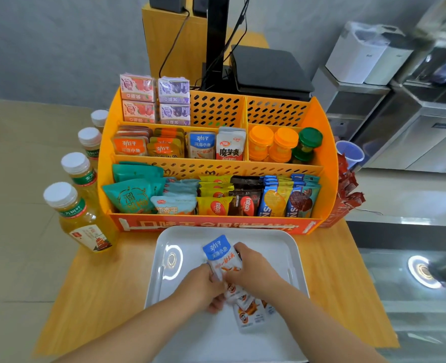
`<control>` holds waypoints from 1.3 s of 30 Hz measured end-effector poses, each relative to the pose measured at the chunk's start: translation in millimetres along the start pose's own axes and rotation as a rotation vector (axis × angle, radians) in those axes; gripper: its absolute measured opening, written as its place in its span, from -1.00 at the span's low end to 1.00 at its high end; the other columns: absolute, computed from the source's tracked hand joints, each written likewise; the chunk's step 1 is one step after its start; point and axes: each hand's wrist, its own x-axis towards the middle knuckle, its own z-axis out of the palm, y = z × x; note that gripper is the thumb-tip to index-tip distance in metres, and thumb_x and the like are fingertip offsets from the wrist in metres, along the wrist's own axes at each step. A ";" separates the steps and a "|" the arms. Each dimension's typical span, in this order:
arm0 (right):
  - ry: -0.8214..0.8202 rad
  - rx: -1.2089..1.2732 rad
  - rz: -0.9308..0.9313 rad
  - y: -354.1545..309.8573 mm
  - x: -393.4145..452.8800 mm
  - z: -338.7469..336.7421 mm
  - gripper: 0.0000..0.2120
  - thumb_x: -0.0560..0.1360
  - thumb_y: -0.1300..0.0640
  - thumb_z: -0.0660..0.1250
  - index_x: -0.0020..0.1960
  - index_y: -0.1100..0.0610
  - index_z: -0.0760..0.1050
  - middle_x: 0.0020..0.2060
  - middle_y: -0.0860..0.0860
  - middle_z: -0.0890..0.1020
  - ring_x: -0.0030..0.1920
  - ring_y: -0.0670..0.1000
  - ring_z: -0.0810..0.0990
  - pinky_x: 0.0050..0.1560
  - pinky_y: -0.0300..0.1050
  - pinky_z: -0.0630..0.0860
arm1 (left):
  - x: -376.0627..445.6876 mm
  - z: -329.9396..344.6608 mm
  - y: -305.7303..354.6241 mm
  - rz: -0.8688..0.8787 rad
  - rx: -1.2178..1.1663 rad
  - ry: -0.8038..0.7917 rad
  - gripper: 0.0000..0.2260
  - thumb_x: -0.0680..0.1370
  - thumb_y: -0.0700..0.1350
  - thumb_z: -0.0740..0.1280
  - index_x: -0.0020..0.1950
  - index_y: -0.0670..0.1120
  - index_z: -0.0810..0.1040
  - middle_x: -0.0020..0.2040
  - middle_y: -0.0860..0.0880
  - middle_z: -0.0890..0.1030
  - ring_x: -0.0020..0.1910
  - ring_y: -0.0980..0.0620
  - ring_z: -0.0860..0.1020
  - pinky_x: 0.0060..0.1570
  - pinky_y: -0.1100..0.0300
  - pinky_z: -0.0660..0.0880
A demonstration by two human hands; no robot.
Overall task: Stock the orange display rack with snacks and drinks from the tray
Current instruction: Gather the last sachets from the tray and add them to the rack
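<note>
An orange display rack point(324, 142) with perforated dividers is sitting on a pale wood-grain worktop point(96, 279). A white tray point(185, 237) is lying before it. A blue-and-white snack packet point(220, 254) with orange markings is showing above it. Amber drink bottles point(85, 221) are wearing white caps and green labels.

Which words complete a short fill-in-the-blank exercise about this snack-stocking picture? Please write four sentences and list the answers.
1. Both hands hold a packet with a ____ top above the white tray.
2. The tea bottles stand in a row on the rack's ____ side.
3. Among the round lidded jars, two lids are orange and one is ____.
4. The orange rack's back right compartment is ____.

Answers: blue; left; green; empty
</note>
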 end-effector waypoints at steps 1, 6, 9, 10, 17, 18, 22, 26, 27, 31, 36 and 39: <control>0.027 -0.099 -0.048 -2.5 0.3 -4.3 -0.65 0.42 -0.04 0.41 0.14 -0.04 0.38 -0.04 -0.07 0.64 -0.13 -0.05 0.64 -0.23 -0.17 0.55 | 1.8 -4.8 -2.2 0.013 0.052 0.090 -0.93 0.47 -0.12 0.36 -0.11 -0.06 0.49 -0.36 -0.04 0.66 -0.38 0.00 0.66 -0.28 0.07 0.64; 0.205 -0.604 -0.402 -17.3 2.7 -12.5 -0.68 0.50 -0.02 0.34 0.20 -0.01 0.35 -0.02 0.01 0.61 -0.12 0.13 0.61 -0.30 -0.12 0.35 | 6.5 -24.3 -11.7 0.269 0.008 0.466 -0.37 0.29 -0.15 0.60 0.22 0.04 0.32 0.07 0.05 0.46 0.01 0.08 0.51 -0.18 0.48 0.39; 0.230 -0.771 -0.526 -19.2 6.2 -5.6 -0.73 0.53 0.05 0.31 0.20 0.03 0.39 -0.04 0.04 0.59 -0.12 0.14 0.58 -0.23 -0.06 0.34 | 11.7 -24.7 -15.9 0.367 -0.033 0.365 -0.30 0.30 -0.27 0.59 0.31 0.05 0.34 0.16 0.15 0.43 0.07 0.14 0.50 -0.11 0.58 0.40; 0.235 -0.796 -0.531 -17.1 7.2 -3.5 -0.72 0.53 0.03 0.31 0.21 0.03 0.39 -0.03 0.04 0.60 -0.09 0.13 0.57 -0.16 -0.05 0.36 | 13.3 -24.0 -17.2 0.376 -0.053 0.326 -0.31 0.30 -0.30 0.58 0.29 0.07 0.35 0.17 0.16 0.46 0.09 0.17 0.51 -0.09 0.56 0.42; 0.413 -0.690 -0.251 25.1 -0.8 -17.2 -0.32 0.37 -0.34 0.35 0.37 -0.04 0.36 0.15 -0.05 0.57 0.23 0.08 0.46 0.29 0.02 0.29 | 24.4 -17.5 -16.4 0.391 -0.090 0.292 -0.39 0.30 -0.28 0.56 0.21 0.13 0.42 0.13 0.21 0.52 0.11 0.23 0.53 0.05 0.37 0.52; 0.449 -0.625 -0.207 32.8 -4.7 -19.1 -0.28 0.35 -0.35 0.37 0.40 -0.04 0.35 0.20 -0.07 0.54 0.28 0.05 0.42 0.33 0.00 0.28 | 25.7 -16.8 -14.6 0.387 -0.098 0.286 -0.39 0.30 -0.27 0.56 0.21 0.15 0.42 0.13 0.21 0.53 0.11 0.23 0.53 0.05 0.34 0.54; 0.529 -0.178 -0.147 53.4 -15.8 -10.3 -0.21 0.30 -0.07 0.57 0.43 0.09 0.34 0.31 -0.02 0.41 0.37 0.03 0.31 0.38 -0.15 0.29 | 28.0 -13.1 -9.7 0.374 -0.098 0.271 -0.42 0.30 -0.25 0.55 0.16 0.19 0.43 0.09 0.20 0.55 0.05 0.32 0.54 -0.07 0.38 0.54; 0.481 0.367 -0.028 49.9 -15.1 7.2 -0.03 0.28 0.19 0.61 0.52 0.04 0.13 0.37 -0.07 0.28 0.38 -0.09 0.28 0.34 -0.15 0.37 | 28.2 -7.5 -7.7 0.373 -0.102 0.260 -0.45 0.29 -0.24 0.55 0.13 0.17 0.43 0.07 0.17 0.57 0.00 0.36 0.54 -0.12 0.42 0.52; 0.431 0.486 -0.022 45.6 -13.3 11.5 0.01 0.28 0.26 0.60 0.54 0.02 0.08 0.38 -0.07 0.29 0.38 -0.09 0.31 0.30 -0.13 0.43 | 28.4 -6.1 -6.2 0.378 -0.099 0.250 -0.45 0.28 -0.22 0.56 0.13 0.17 0.43 0.06 0.16 0.58 -0.01 0.36 0.55 -0.12 0.42 0.52; 0.344 0.634 -0.172 36.1 -8.0 23.8 -0.09 0.24 0.40 0.52 0.33 -0.29 0.23 0.19 -0.14 0.53 0.18 -0.16 0.58 -0.02 -0.29 0.56 | 28.5 -4.1 -0.8 0.390 -0.097 0.266 -0.47 0.26 -0.11 0.58 0.08 0.19 0.41 -0.01 0.18 0.62 -0.05 0.34 0.57 -0.10 0.39 0.51; 0.299 0.693 -0.107 40.0 -2.4 13.3 -0.06 0.30 0.50 0.48 0.45 -0.05 0.11 0.28 -0.11 0.40 0.12 -0.34 0.51 -0.03 -0.40 0.51 | 28.6 -8.3 -4.2 0.411 -0.038 0.276 -0.52 0.24 -0.04 0.55 0.06 0.17 0.43 -0.02 0.16 0.61 -0.04 0.28 0.58 -0.03 0.24 0.57; 0.295 0.620 -0.079 38.6 1.0 11.6 -0.03 0.28 0.44 0.54 0.51 0.03 0.11 0.27 0.00 0.46 0.24 -0.12 0.52 0.16 -0.19 0.55 | 29.6 -7.4 -4.3 0.419 -0.036 0.255 -0.49 0.26 -0.06 0.57 0.10 0.15 0.43 0.02 0.17 0.60 -0.01 0.28 0.57 0.01 0.23 0.57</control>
